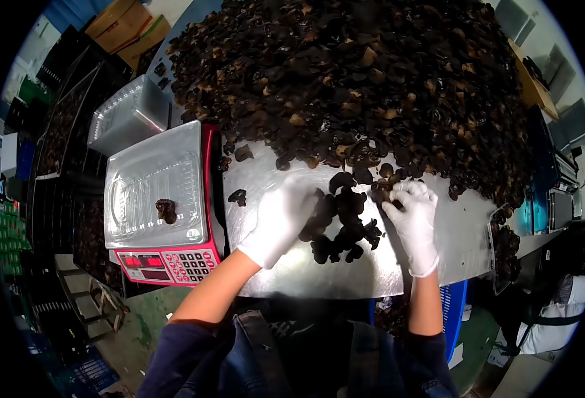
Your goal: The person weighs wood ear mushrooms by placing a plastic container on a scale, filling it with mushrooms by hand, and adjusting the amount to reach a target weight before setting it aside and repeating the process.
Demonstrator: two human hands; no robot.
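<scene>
Head view, with the small cluster [349, 222] of dark mushroom pieces as the middle of the clock: at nine o'clock I see the person's left hand [279, 220], white-gloved and blurred, its fingers over the cluster's near edge. I can't tell whether those fingers are together, apart or clamped on a piece. At three o'clock the right hand [414, 215], gloved too, curls its thumb and fingers inward, the tips at a brownish piece [380, 193]; whether they pinch it I can't tell.

The cluster lies on a shiny metal table [372, 282], with one stray piece [238, 197] by itself beyond the left hand. At twelve o'clock a great heap [359, 86] of the same dark pieces spreads across the table's far side.

Farther out at nine sits a red scale [166, 264], bearing a clear tub [133, 209] with a single piece [166, 211] inside. At ten stand more clear tubs [131, 116]. Between four and five, below the table edge, is a blue crate [457, 315].
</scene>
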